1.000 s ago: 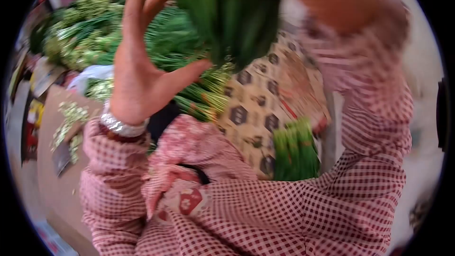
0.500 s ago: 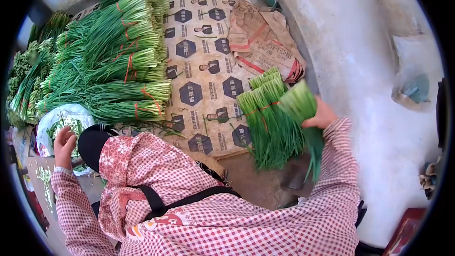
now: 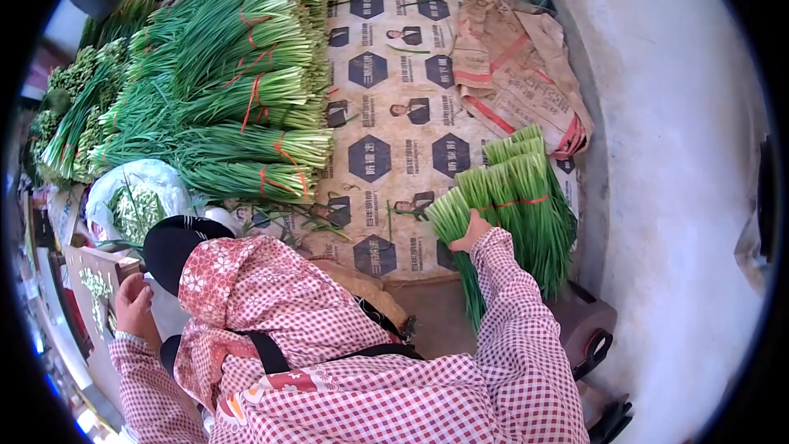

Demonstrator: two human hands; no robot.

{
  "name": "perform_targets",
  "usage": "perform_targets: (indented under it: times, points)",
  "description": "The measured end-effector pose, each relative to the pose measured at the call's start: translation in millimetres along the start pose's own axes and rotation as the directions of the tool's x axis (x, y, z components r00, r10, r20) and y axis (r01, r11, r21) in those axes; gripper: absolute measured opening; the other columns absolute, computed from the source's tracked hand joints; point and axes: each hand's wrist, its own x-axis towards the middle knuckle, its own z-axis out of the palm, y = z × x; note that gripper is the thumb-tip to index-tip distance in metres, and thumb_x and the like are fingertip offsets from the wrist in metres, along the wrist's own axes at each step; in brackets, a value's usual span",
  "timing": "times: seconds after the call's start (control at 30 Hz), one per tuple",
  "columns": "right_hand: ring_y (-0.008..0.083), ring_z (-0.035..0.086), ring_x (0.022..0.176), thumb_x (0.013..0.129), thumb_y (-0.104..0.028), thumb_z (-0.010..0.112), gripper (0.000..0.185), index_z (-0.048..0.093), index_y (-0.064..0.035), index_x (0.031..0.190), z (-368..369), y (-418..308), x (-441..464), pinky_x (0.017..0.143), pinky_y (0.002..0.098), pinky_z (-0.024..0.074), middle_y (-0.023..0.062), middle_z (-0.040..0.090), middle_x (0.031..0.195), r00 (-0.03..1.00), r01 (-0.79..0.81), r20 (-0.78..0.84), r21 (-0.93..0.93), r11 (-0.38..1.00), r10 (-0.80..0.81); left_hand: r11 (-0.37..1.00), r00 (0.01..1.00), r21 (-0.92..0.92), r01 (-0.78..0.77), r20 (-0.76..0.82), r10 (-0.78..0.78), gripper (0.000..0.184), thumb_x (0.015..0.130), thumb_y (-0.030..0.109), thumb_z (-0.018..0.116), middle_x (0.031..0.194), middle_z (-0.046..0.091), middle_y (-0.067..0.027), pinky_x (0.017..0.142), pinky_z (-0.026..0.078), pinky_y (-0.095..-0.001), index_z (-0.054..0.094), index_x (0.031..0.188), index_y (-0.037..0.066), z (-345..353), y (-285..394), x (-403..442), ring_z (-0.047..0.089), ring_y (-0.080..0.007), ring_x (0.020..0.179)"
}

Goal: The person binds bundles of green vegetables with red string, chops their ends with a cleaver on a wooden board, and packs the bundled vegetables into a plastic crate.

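Observation:
My right hand [image 3: 471, 233] is wrapped round the upper part of a green chive bunch [image 3: 449, 212], whose pale cut ends point up and leaves hang down. That bunch lies against the left side of several upright-laid bunches [image 3: 527, 197] with red ties. At the lower left, my left hand [image 3: 136, 302] is raised beside the edge of a brown board [image 3: 92, 259], its fingers curled; nothing shows in them. Just above it is a clear plastic bag [image 3: 140, 197] with pale green trimmings.
A large pile of tied chives [image 3: 214, 82] covers the left of the printed sheet [image 3: 386, 127]. A folded woven sack [image 3: 522, 66] lies at the right by the wall [image 3: 657, 115]. Below the bunches stands a dark brown object [image 3: 588, 321].
The bunch in my right hand has moved left and down, from the right side of the small group to its left side. My left hand has moved lower, and the view has shifted.

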Motion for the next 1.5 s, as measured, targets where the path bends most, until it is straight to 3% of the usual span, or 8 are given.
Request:
perform_targets:
  times: [0.17,0.37,0.47,0.6,0.77,0.97,1.13,1.5]
  points:
    - [0.0401,0.044,0.122,0.062,-0.04,0.081,0.099,0.03,-0.0014,0.138,48,17,54,0.102,0.044,0.0398,0.0272,0.038,0.135,0.94,-0.119,-0.312,0.08,0.99,0.138,0.996,0.988,0.012,0.087,-0.129,-0.084,0.04,0.081,0.005,0.065,0.1,0.061,-0.003,0.073,0.049,-0.0254,0.054,0.119,0.004,-13,-32,-46,0.058,-0.012,0.085]
    - [0.0422,0.03,0.134,0.067,-0.044,0.08,0.102,0.026,-0.0035,0.145,66,-11,70,0.108,0.043,0.034,0.0263,0.028,0.146,0.96,-0.275,0.077,0.087,0.957,0.269,0.988,0.987,-0.011,0.152,-0.045,-0.153,0.042,0.076,0.004,0.069,0.094,0.062,-0.0054,0.078,0.05,-0.0284,0.057,0.116,0.002,6,-46,-96,0.06,-0.0142,0.084]
    - [0.0406,0.04,0.127,0.071,-0.033,0.076,0.087,0.033,-0.001,0.14,74,-10,73,0.104,0.0435,0.0383,0.0253,0.039,0.138,0.99,-0.137,-0.012,0.097,0.986,0.139,0.98,0.979,-0.091,0.177,-0.083,-0.184,0.04,0.077,0.004,0.071,0.095,0.063,-0.0052,0.078,0.051,-0.0274,0.057,0.114,0.001,16,-50,-106,0.06,-0.0133,0.086]
    - [0.0392,0.055,0.102,0.073,-0.016,0.064,0.047,0.053,0.0,0.116,73,-59,79,0.091,0.0465,0.0443,0.0257,0.056,0.111,0.788,0.222,-0.602,0.079,0.972,-0.131,0.971,0.981,-0.215,0.103,-0.142,-0.135,0.035,0.079,0.0,0.068,0.094,0.067,-0.0079,0.079,0.052,-0.0272,0.057,0.112,-0.001,33,-61,-116,0.063,-0.014,0.086]
    - [0.0354,0.062,0.086,0.08,-0.011,0.058,0.022,0.063,-0.0021,0.099,69,-223,106,0.076,0.0416,0.0505,0.0189,0.064,0.089,0.455,0.836,-0.621,0.052,0.546,-0.638,0.921,0.963,-0.385,0.062,-0.219,-0.156,0.03,0.081,-0.002,0.067,0.092,0.067,-0.0064,0.076,0.051,-0.0247,0.058,0.11,0.0,60,-63,-117,0.063,-0.0122,0.084]
    - [0.0358,0.059,0.097,0.082,-0.016,0.061,0.031,0.059,-0.0022,0.11,52,-389,95,0.087,0.0438,0.0476,0.0221,0.061,0.105,0.539,0.836,-0.326,0.095,0.54,-0.777,0.853,0.944,-0.497,0.16,-0.176,-0.28,0.03,0.08,-0.007,0.062,0.094,0.065,-0.0065,0.076,0.051,-0.0246,0.057,0.109,-0.002,84,-62,-121,0.062,-0.0124,0.085]
    - [0.0345,0.033,0.13,0.068,-0.039,0.08,0.099,0.024,-0.0022,0.142,48,-424,83,0.108,0.0439,0.0306,0.0186,0.034,0.14,0.855,0.447,-0.036,-0.453,0.771,-0.517,0.74,0.886,-0.578,0.343,-0.064,-0.46,0.031,0.079,-0.007,0.063,0.093,0.065,-0.0065,0.076,0.051,-0.0246,0.059,0.11,-0.002,94,-76,-128,0.062,-0.0118,0.085]
    - [0.0357,0.031,0.128,0.065,-0.032,0.08,0.086,0.033,-0.0042,0.133,71,-422,69,0.107,0.0491,0.024,0.0189,0.035,0.136,0.831,0.387,-0.126,-0.57,0.725,-0.542,0.587,0.854,-0.728,0.353,-0.006,-0.521,0.033,0.08,-0.009,0.062,0.098,0.066,-0.0098,0.082,0.052,-0.025,0.056,0.112,-0.002,93,-95,-114,0.063,-0.0134,0.09]
